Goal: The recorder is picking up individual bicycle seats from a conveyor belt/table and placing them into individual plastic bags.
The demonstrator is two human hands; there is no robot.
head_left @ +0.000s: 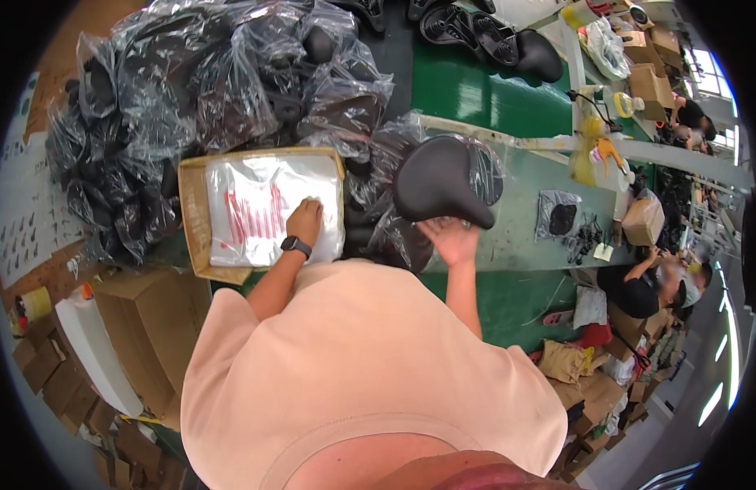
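A black bicycle saddle (437, 178) is held by my right hand (453, 239), which grips it from below near its narrow nose. The saddle's broad end points away from me. My left hand (305, 222), a dark watch on its wrist, is at the right side of an open cardboard box (197, 214). Its fingers are bent close together on a clear plastic bag (260, 208) with red printing, the top one of a flat stack. The fingertips are partly hard to make out. Right behind the held saddle lies another saddle in clear plastic (486, 175).
A big heap of plastic-wrapped saddles (206, 77) stands beyond the box. Bare saddles (540, 55) lie at the far end of the green table (509, 98). A metal rail (639, 151) crosses at right, near a packet of dark parts (558, 214). Cartons (153, 327) stand at left; co-workers (639, 286) sit at right.
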